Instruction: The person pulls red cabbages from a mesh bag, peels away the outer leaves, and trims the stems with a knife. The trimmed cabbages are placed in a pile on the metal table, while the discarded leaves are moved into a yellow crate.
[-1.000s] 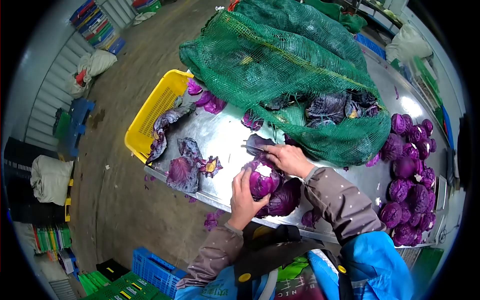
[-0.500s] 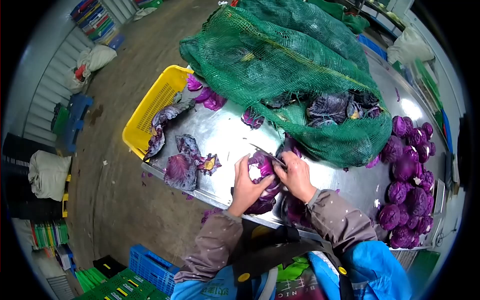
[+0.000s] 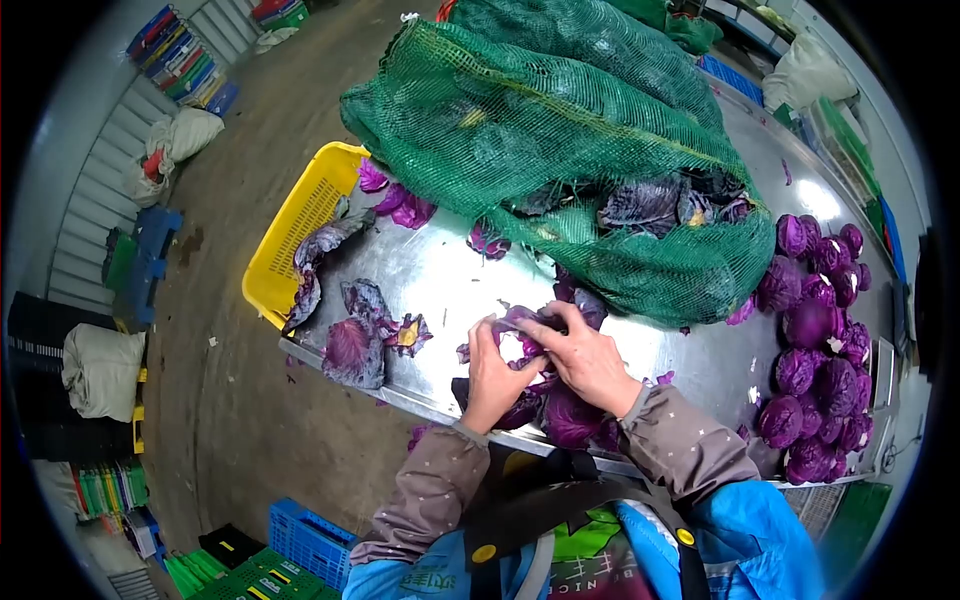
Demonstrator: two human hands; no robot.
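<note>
1. Watching through my remote view, I took the green net sack (image 3: pixel 560 130) as my landmark. The held cabbage (image 3: pixel 512 350) was on the wearer's side of it, above the metal tabletop (image 3: pixel 440 290).
2. The left hand (image 3: pixel 492 385) had its fingers curled around the cabbage's left side. The right hand (image 3: pixel 588 362) had its fingers bent over the top and right, gripping around the outer leaves. I could not tell whether a tool was hidden beneath them.
3. I judged slipping the main risk: if a leaf tore free suddenly under the right fingers, the round head could roll out of the left hand's hold.
4. Another purple cabbage (image 3: pixel 572 415) sat farther from the sack, close to the tabletop's near edge. A knock from the right wrist could have sent it over.
5. Pulling too deep, I thought, could strip sound leaves along with the outer ones, because the fingers covered much of the surface.
6. The loose leaves (image 3: pixel 355 345) were left of the sack's open mouth, near the yellow crate (image 3: pixel 290 225); a sweeping sleeve could have dragged some off the edge.
7. To the sack's right, the piled cabbages (image 3: pixel 815 325) lay against one another, so a bump at the pile's side might have set several rolling.
</note>
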